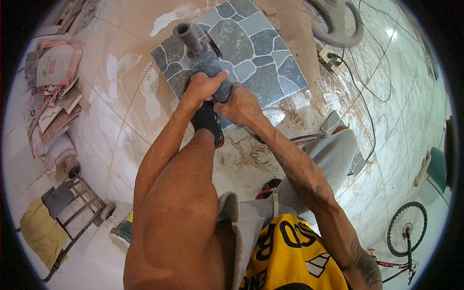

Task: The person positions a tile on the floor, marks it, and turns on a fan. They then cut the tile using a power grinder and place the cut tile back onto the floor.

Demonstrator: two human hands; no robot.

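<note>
Both hands grip a dusty grey angle grinder (205,62) over a grey stone-patterned tile (261,58). My left hand (205,87) wraps the body near its middle, thumb along the top. My right hand (239,103) closes around the rear of the body. A wide tube (187,36) sticks out from the grinder's head, and a thin dark disc (213,44) stands on edge beside it. Whether the disc touches the tile cannot be made out. My shoe (205,118) is by the tile's near edge, partly behind the hands.
Cardboard (297,21) lies under the tile. A power socket box (330,59) with a black cable (360,89) is at the right. Torn sacks (58,65) and tile scraps (60,113) lie left, above a hand truck (72,212). A bicycle wheel (407,229) shows lower right.
</note>
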